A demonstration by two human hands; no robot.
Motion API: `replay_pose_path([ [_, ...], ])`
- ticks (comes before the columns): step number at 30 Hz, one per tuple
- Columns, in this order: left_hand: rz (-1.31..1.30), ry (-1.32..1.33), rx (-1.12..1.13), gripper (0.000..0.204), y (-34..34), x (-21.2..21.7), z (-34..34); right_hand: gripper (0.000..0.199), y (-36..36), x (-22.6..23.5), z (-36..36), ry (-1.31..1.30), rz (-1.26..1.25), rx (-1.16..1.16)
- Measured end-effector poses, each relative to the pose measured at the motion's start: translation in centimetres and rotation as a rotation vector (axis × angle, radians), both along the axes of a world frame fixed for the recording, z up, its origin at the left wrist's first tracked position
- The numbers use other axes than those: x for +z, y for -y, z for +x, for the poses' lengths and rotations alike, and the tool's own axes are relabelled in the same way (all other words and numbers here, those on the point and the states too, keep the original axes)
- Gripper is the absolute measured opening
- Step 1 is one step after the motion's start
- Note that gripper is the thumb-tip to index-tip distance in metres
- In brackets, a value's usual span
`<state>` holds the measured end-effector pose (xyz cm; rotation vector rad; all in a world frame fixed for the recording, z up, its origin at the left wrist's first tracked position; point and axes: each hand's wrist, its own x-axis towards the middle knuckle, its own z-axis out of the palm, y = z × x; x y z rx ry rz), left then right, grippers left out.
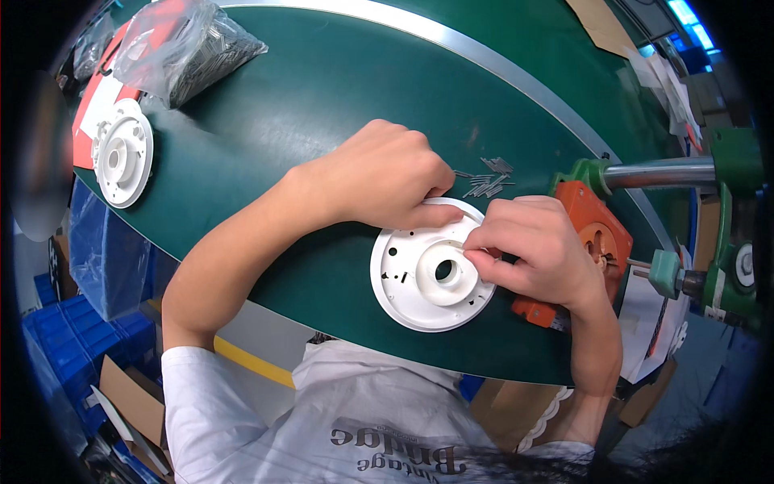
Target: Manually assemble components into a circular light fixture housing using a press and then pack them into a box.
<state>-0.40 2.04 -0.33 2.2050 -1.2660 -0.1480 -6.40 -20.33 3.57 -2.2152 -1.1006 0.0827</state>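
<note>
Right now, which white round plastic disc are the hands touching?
The white disc at the table's near edge, under both hands. The other white disc lies untouched far left, beside the plastic bag.

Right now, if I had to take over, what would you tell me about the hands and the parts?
Left hand presses on the top rim of the white round plastic disc on the green table.
Right hand pinches at the disc's raised centre hub, fingertips closed; what they hold is hidden.
Loose metal pins lie just beyond the disc.
A second white disc sits far left, beside a plastic bag of pins.
Pins already fitted: cannot tell.
</note>
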Motion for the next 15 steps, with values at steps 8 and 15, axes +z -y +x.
replay_pose_path([
  [8, 0.050, -0.022, -0.005, 0.041, 0.12, 0.13, -0.05, 0.015, -0.27, -0.20, -0.16, 0.120, -0.022, 0.024],
  [15, 0.039, -0.004, -0.005, 0.040, 0.06, -0.06, -0.09, 0.015, -0.28, -0.25, -0.10, 0.149, -0.023, 0.072],
])
